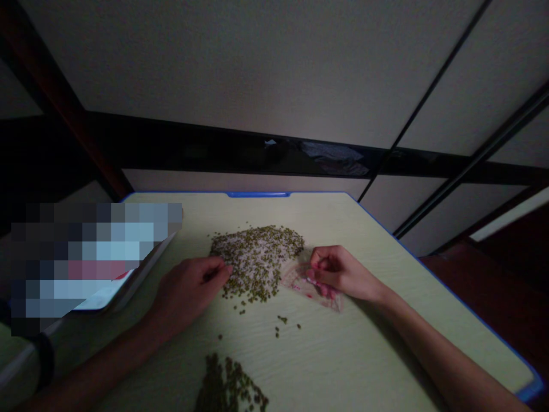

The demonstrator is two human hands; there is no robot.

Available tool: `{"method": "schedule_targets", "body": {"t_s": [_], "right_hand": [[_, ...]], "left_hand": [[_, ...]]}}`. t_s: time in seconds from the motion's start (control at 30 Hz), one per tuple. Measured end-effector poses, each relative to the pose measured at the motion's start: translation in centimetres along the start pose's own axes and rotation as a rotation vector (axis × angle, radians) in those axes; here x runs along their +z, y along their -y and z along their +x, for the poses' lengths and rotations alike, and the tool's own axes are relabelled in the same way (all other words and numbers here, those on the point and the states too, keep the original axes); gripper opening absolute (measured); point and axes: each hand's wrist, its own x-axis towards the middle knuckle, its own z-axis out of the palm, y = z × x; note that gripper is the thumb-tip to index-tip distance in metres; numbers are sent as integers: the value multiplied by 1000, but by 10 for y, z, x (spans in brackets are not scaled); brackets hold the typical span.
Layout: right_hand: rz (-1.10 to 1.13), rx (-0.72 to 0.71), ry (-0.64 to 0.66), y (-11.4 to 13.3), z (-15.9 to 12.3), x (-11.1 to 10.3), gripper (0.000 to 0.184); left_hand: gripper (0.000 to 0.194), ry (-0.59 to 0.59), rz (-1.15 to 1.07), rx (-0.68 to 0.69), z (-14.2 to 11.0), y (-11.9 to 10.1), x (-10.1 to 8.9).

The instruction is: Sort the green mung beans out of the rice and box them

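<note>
A spread pile of green beans mixed with white grains lies in the middle of the table. At its left edge, my left hand has thumb and forefinger pressed together; whatever is between them is too small to make out. My right hand, closed in a pinch, is at the pile's right side on a clear plastic bag with pink-red marks. The bag lies partly under those fingers, beside the grains. Nearer to me is a second pile of green beans, cut off by the lower frame edge.
The pale table has a blue rim. A few stray beans lie between the piles. On the left stands a propped device, its screen blurred out. Cabinet panels rise behind the table's far edge.
</note>
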Motion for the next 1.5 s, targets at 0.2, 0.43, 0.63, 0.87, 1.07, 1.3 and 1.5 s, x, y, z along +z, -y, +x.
{"method": "schedule_targets", "body": {"t_s": [0.2,0.43,0.63,0.87,1.07,1.3,1.5], "right_hand": [[-49,-10,-73,1,-1,-7,12],[-53,-32,-48,2,-2,-8,13],[-45,-19,-61,1,0,-3,13],[-78,-52,-92,1,1,-3,11],[-52,-40,-91,1,2,1,12],[-55,-35,-133,-3,4,-2,9],[-80,-41,-182,-3,6,-3,8]], "left_hand": [[36,11,6,-5,0,0,0],[36,4,10,1,1,2,1],[36,18,7,-9,-1,-1,1],[36,17,13,-8,0,-3,-1],[36,10,8,-2,0,-1,0],[36,17,20,-19,0,-1,0],[36,12,20,-9,0,0,0]]}}
